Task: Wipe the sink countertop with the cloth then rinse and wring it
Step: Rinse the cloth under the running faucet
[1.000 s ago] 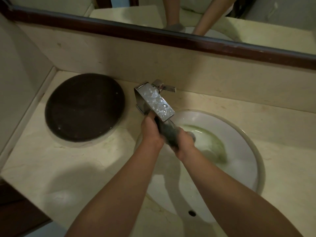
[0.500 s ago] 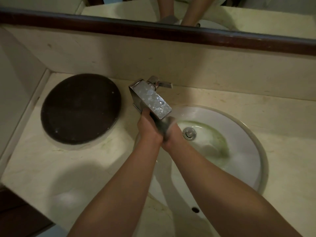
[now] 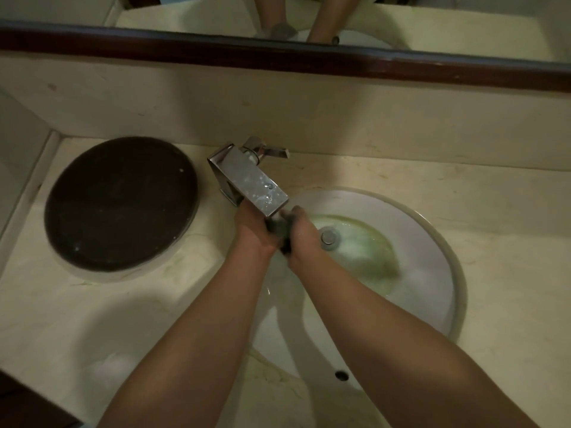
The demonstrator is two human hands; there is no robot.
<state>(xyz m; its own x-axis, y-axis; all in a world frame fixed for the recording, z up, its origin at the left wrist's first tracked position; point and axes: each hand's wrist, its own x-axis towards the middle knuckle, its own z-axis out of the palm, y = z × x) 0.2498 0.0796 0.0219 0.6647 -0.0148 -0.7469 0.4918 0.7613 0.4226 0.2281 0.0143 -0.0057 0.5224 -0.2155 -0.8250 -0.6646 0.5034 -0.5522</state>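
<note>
No brand, label or writing can be read anywhere on the fittings. I hold the cloth between both hands over the back left part of the sink, directly under the tip of the square chrome tap. The cloth is dark grey, bunched into a tight wad, and only a narrow strip of it shows between my palms; whether it is dripping is too blurred to tell. My left hand is closed around the wad's left side, fingers curled in, and my right hand is clenched on its right side, the two fists pressed close together. The white basin has a greenish stain around the metal drain plug, just right of my right hand. The tap stands at the back edge of the beige stone countertop, its lever pointing right. A round dark brown disc lies flat in the countertop's back left corner, well apart from my hands. The mirror above reflects my forearms.
</note>
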